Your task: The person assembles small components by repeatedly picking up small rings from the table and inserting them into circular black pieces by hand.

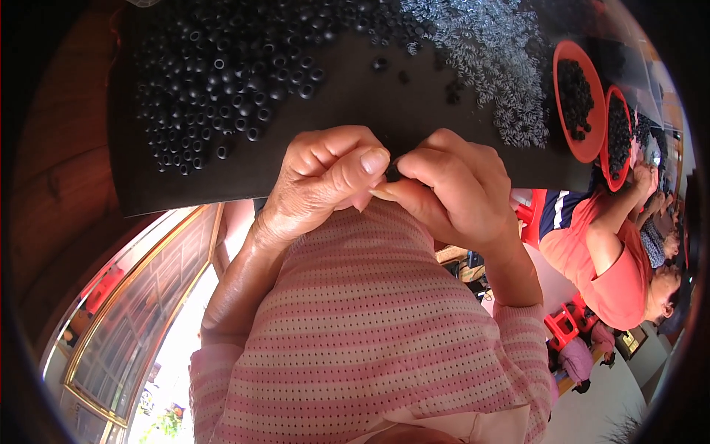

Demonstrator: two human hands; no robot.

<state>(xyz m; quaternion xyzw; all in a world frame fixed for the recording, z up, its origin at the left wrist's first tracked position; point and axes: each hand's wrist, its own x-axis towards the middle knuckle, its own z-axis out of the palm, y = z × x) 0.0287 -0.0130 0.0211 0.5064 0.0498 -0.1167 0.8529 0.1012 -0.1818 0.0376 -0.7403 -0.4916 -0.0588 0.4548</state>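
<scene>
Close together at the near edge of the black table (355, 96) are my two closed hands. My right hand (466, 189) pinches a small black part (393, 172) between thumb and forefinger; most of it is hidden. Right beside it, my left hand (322, 177) has its thumb pressed against its curled fingers, and what lies in them cannot be seen. Beyond my left hand spreads a big pile of black, hollow, ring-like caps (222, 96). A heap of small silvery coil springs (503, 66) lies beyond my right hand.
Two orange-red bowls (594, 153) of small black parts stand at the table's right. A few loose black bits (453, 92) lie beside the springs. A co-worker in an orange shirt (614, 285) sits to the right. A framed glass door (140, 311) is at lower left.
</scene>
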